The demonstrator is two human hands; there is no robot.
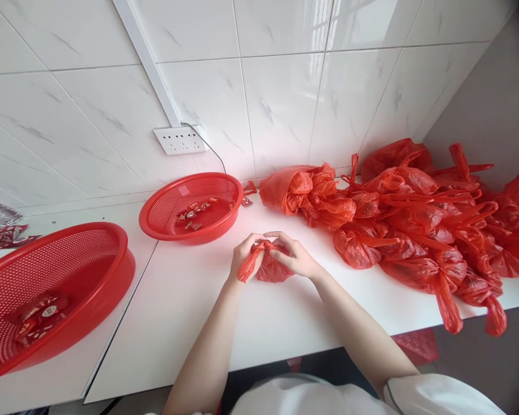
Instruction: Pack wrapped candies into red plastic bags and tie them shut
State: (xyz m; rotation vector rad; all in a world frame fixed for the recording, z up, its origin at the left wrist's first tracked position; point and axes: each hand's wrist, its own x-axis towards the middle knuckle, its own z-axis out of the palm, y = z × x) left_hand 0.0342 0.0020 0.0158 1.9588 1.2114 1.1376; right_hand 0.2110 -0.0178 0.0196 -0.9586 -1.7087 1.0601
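A small red plastic bag (271, 270) rests on the white table (190, 323) in front of me. My left hand (244, 253) is closed on one twisted handle of the bag, which hangs down to the left. My right hand (294, 256) pinches the bag's top from the other side. Both hands meet above the bag's neck. What the bag contains is hidden.
A pile of several tied red bags (419, 230) covers the table's right side, some hanging over the front edge. A red perforated basket (192, 204) with small wrapped items stands behind my hands; a larger one (47, 288) sits at the left. A wall socket (179, 140) is above.
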